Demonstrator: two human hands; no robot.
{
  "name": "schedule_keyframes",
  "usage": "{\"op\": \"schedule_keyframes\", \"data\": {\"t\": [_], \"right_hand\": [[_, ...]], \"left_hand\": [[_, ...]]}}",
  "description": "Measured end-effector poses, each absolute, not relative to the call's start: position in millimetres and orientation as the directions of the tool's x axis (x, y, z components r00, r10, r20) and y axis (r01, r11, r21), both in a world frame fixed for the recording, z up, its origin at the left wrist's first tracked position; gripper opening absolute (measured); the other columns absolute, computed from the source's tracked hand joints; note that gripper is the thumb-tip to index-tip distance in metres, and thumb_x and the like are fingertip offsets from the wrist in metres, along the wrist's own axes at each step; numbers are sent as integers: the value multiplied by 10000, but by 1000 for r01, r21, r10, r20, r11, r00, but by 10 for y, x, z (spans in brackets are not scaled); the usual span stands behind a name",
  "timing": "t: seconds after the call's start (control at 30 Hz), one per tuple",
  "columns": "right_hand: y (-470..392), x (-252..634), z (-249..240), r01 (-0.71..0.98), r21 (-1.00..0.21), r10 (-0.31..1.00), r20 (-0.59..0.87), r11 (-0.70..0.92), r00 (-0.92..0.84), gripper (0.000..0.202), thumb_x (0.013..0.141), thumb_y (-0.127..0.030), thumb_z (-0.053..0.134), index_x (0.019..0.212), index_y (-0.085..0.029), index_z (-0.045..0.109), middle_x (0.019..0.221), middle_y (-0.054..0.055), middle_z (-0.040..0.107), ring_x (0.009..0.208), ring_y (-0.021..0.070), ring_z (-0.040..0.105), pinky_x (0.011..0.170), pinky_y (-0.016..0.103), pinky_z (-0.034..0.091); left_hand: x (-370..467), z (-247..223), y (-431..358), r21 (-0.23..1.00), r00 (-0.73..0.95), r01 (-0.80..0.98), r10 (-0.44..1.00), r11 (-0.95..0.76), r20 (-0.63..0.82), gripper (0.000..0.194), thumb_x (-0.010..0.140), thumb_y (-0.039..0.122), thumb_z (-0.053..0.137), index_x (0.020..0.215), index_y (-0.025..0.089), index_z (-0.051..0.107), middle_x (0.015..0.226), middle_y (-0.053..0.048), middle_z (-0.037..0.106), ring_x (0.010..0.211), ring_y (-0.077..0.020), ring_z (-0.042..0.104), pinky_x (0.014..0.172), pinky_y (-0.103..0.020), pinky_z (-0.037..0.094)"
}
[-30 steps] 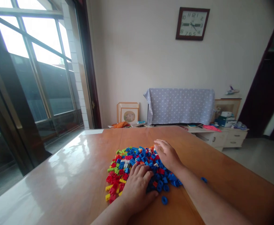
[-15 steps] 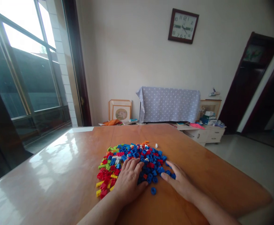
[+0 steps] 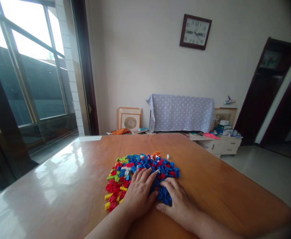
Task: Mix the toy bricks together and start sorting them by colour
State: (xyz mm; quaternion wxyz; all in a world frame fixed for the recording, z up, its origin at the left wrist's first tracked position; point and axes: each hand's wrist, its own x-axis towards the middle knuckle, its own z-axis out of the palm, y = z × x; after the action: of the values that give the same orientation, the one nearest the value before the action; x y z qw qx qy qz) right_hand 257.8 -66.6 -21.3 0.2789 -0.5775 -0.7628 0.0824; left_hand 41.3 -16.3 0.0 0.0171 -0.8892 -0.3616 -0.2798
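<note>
Toy building bricks (image 3: 125, 166) in blue, red, yellow, green and white lie in a loose pile on the table. My left hand (image 3: 139, 192) rests palm down on the near middle of the pile, fingers stretched out over blue bricks. At the pile's near right edge, my right hand (image 3: 179, 202) curves against blue pieces (image 3: 165, 196), its thumb apart from the fingers. Bricks under both palms are hidden. Red and yellow bricks (image 3: 112, 198) lie to the left of my left wrist.
The glossy brown wooden table (image 3: 222, 186) extends around the pile. One small white piece (image 3: 168, 156) lies just beyond the pile. Behind the table stands a low white cabinet (image 3: 216, 146) with a cloth-draped object (image 3: 181, 113). A window (image 3: 36, 73) is on the left.
My right hand has moved left, pushing the loose blue pieces closer to the pile. The single blue ring-like piece is no longer separate in view. My left hand stays on the pile.
</note>
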Motion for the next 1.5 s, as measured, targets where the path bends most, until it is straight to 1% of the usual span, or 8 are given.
{"op": "schedule_keyframes", "data": {"t": [0.13,0.3,0.47,0.57,0.7,1.0,1.27,1.5], "right_hand": [[-645,2511,-138,842,-412,914,351,347,-205,343,778,-325,701,1098,-256,599,1153,65,578,1098,261,573,966,398,480],[-634,2455,-94,851,-371,908,336,371,-249,302,803,-400,695,1051,-263,592,1108,63,593,1065,278,561,942,432,471],[-608,2448,-102,869,-338,912,324,362,-253,108,849,-281,602,955,-263,587,1050,61,601,1012,260,565,889,396,482],[-574,2450,-96,885,-297,909,326,359,-259,112,842,-251,574,953,-256,582,1046,62,599,1008,256,560,889,388,477],[-505,2476,-56,898,-229,901,317,376,-297,118,822,-275,585,935,-244,579,1054,61,592,1022,260,556,873,378,472],[-453,2640,-46,876,-232,878,346,422,-331,124,788,-277,623,893,-238,570,989,44,605,943,230,581,813,333,465],[-408,2678,-28,868,-116,835,361,483,-416,114,808,-307,609,881,-226,578,924,42,660,893,238,610,780,337,429],[-291,2744,-75,873,-141,837,389,468,-386,138,798,-343,615,821,-220,558,845,29,676,821,226,642,735,320,406]], "left_hand": [[397,22,-185,178,584,660,647,-730,491,663,906,445,600,1519,318,383,1539,-58,447,1418,-301,384,1220,-558,233],[408,66,-214,188,581,662,655,-726,484,645,922,427,583,1523,314,376,1533,-58,455,1413,-294,392,1222,-564,228],[423,68,-228,214,559,665,666,-716,494,574,966,478,516,1509,335,396,1520,-40,471,1405,-282,401,1222,-560,233],[423,62,-227,205,559,670,666,-714,493,592,958,479,533,1516,348,383,1514,-30,477,1404,-283,400,1220,-556,239],[417,56,-218,181,576,675,665,-715,476,640,932,437,584,1527,342,365,1518,-38,470,1410,-290,388,1215,-556,245],[409,70,-222,203,575,665,667,-718,474,664,937,459,578,1544,349,331,1514,-38,475,1400,-289,403,1218,-554,243],[410,51,-184,190,591,670,671,-718,448,669,923,430,593,1537,329,346,1533,-53,454,1420,-300,381,1227,-575,212],[411,45,-169,187,590,669,667,-719,454,691,916,439,600,1544,338,331,1523,-49,470,1411,-294,400,1225,-568,228]]}}
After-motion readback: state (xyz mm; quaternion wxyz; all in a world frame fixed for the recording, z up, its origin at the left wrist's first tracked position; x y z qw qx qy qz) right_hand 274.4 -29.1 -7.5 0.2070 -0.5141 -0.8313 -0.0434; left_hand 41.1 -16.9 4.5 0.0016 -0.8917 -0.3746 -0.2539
